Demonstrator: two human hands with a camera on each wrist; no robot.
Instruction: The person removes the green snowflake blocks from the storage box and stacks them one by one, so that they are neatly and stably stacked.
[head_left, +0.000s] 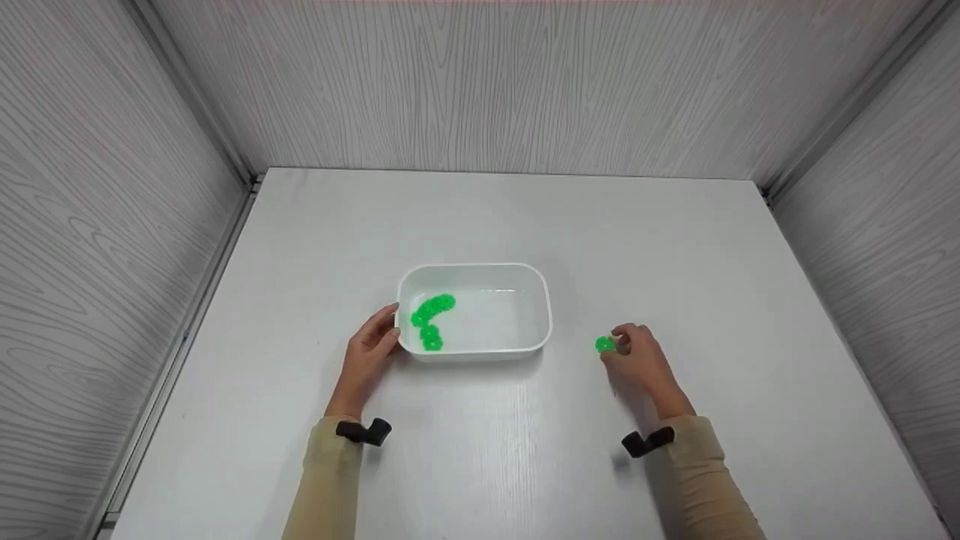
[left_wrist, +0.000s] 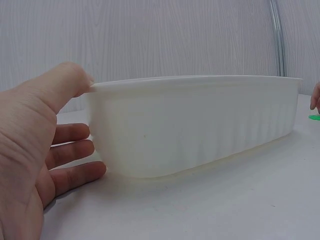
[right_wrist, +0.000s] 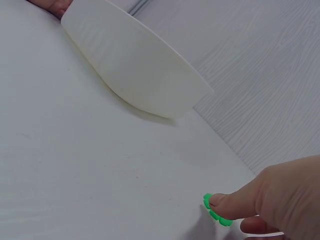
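Wood-grain panels (head_left: 480, 90) behind and beside white tabletop (head_left: 480, 217); grey corner rails (head_left: 193, 90).

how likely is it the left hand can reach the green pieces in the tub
Likely yes: the left hand touches the tub at its left end, the green pieces lie toward that end, and no lid covers them.

A pale grey back wall (head_left: 480, 82) with dark wood-grain lines stands behind a white table (head_left: 480, 217). A matching left wall (head_left: 82, 225) and right wall (head_left: 892, 202) flank it. Grey strips (head_left: 191, 94) run down both corners; a rail (head_left: 180, 352) follows the table's left edge. Light leaves a soft sheen on the tabletop.
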